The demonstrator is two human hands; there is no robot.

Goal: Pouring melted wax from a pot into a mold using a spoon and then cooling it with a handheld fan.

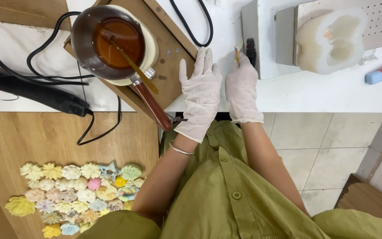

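White worktop [332,95], upper frame. Saucepan of amber liquid [111,42], upper left, on board. Translucent silicone mould [332,40], upper right. Left hand [200,93], gloved, fingers apart, flat, steadying. Right hand [242,88], fingers pinched on small yellow tool [238,52], top centre.

We see a white, smooth-topped worktable [332,95] spanning the upper part of the view, evenly lit, without hard shadows. At left, a light-brown wood-grain table surface [45,137] lies just below the white top and touches its edge. Under the white worktable at right, we see a floor of pale beige square tiles [315,146] with thin grey joints. A brown wooden board edge [368,199] occupies the lower right corner.
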